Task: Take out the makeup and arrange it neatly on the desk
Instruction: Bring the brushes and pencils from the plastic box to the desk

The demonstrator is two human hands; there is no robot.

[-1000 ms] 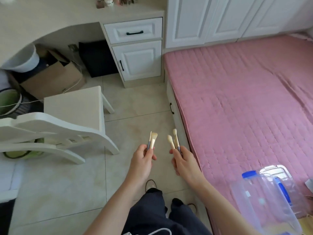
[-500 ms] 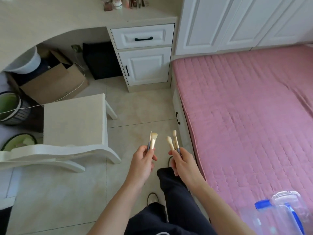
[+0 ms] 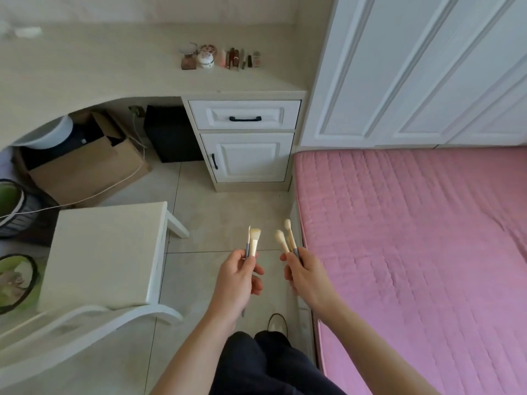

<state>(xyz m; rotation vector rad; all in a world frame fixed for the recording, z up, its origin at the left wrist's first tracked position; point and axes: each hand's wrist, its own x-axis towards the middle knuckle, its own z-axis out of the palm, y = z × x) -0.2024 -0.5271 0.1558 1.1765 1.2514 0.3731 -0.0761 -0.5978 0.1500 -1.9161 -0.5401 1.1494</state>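
- Head view: left hand (image 3: 236,277) pinches two makeup brushes (image 3: 252,243) upright; right hand (image 3: 306,276) grips several more brushes (image 3: 286,238), above the tiled floor (image 3: 222,212).
- Arranged makeup (image 3: 225,58) stands on the desk (image 3: 99,72).
- Pink bed (image 3: 413,238) lies right, white chair (image 3: 105,252) left.

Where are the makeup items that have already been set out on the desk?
The row of makeup items stands at the back of the desk top, upper centre of the head view, above the white drawer and just left of the wardrobe.
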